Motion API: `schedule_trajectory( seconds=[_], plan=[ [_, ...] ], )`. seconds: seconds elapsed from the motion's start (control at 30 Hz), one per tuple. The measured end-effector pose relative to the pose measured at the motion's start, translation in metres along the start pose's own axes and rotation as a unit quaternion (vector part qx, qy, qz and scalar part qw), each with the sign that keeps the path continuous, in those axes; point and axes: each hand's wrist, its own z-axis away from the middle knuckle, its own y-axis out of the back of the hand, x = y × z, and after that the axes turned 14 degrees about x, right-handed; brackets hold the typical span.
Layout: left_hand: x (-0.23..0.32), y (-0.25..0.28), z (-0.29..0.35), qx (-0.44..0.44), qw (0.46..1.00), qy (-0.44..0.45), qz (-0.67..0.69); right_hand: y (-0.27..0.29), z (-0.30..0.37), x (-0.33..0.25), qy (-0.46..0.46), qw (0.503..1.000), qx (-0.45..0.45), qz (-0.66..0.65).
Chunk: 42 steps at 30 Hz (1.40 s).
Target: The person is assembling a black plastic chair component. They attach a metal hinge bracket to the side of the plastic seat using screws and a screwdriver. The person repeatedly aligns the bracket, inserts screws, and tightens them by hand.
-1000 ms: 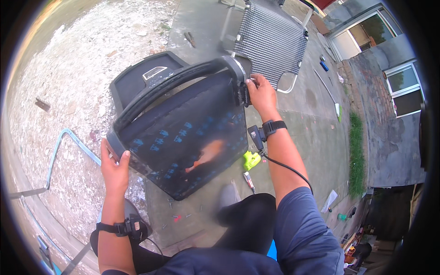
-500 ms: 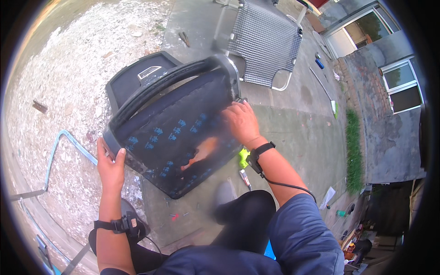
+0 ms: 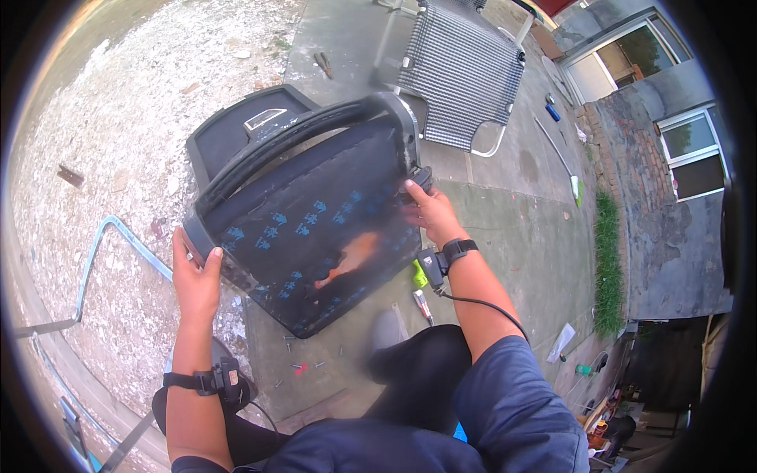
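A large black chair part [image 3: 311, 169] is tilted in front of me, with a curved frame along its far side. Its dark fabric face bears blue printed marks and an orange-brown torn-looking patch [image 3: 347, 258]. My left hand [image 3: 195, 285] grips the left corner, thumb on the near side and fingers along the outer edge. At the right corner, my right hand [image 3: 432, 213] holds the edge, its thumb up beside a dark knob-like piece [image 3: 422, 178] and its other fingers curled low and slightly blurred. Behind it lies another black panel [image 3: 229, 146] with a silver-rimmed opening.
Several loose screws [image 3: 318, 365] lie by my feet. A yellow-green tool [image 3: 419, 274] and a red-and-white tool [image 3: 423, 306] rest under my right forearm. Beyond stands a grey woven folding chair [image 3: 465, 79]. Pliers [image 3: 323, 65] and a bent blue bar [image 3: 118, 229] are on the ground.
My right hand has shifted from lying over the right corner to a grip with the thumb raised, uncovering the dark knob-like piece. My left hand keeps its hold.
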Motion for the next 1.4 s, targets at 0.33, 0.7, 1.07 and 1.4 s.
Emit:
schedule_trajectory(
  seconds=[0.33,0.7,1.07,1.4],
  plan=[
    [0.009,-0.005,0.004,-0.003,1.0,0.011,0.007,0.039,-0.068,0.038,0.341,0.86,0.127,0.357],
    [0.002,-0.007,0.003,0.0,1.0,0.006,0.004,0.039,-0.087,0.02,0.006,0.998,0.063,0.016],
    [-0.003,-0.002,0.002,0.007,1.0,0.003,0.007,0.017,-0.094,-0.04,0.01,0.991,0.092,-0.095],
    [-0.004,-0.002,0.003,0.011,1.0,0.005,0.003,-0.016,-0.05,-0.063,0.432,0.837,0.189,0.278]
  ],
)
